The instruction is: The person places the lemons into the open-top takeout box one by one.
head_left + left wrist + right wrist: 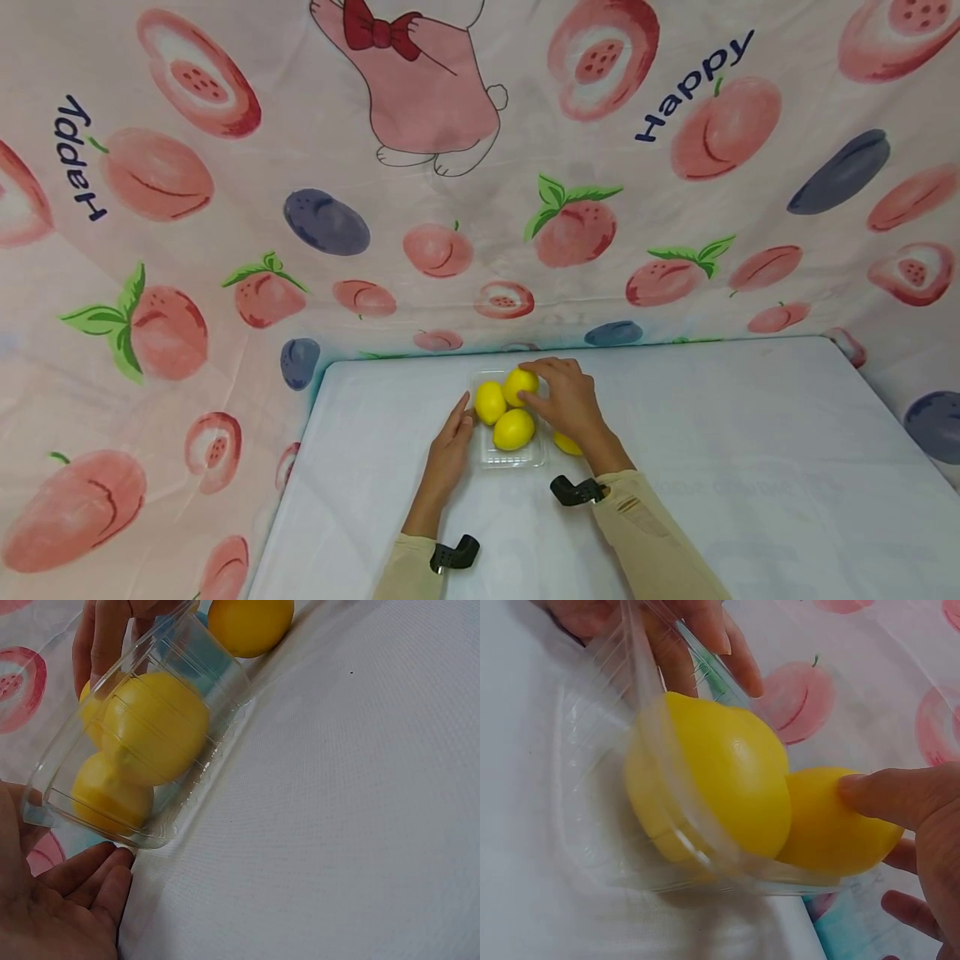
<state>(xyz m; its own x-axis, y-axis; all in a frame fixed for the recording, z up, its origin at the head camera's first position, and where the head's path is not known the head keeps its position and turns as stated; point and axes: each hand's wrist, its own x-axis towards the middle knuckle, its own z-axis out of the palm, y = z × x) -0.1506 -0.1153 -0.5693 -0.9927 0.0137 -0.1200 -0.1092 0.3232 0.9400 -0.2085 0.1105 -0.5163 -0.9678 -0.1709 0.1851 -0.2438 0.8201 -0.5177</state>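
A clear plastic container on the white table holds three yellow lemons. One lemon lies at the left, another in front. At the far right of the container, my right hand pinches the third lemon between thumb and fingers. My left hand rests along the container's left side, its fingers fairly straight. In the left wrist view, the left fingers lie right by the container's corner.
One more lemon lies on the table right of the container, partly covered by the right hand and wrist. White cloth covers the table. Behind it hangs a fruit-printed curtain. Both wrists wear a black camera mount.
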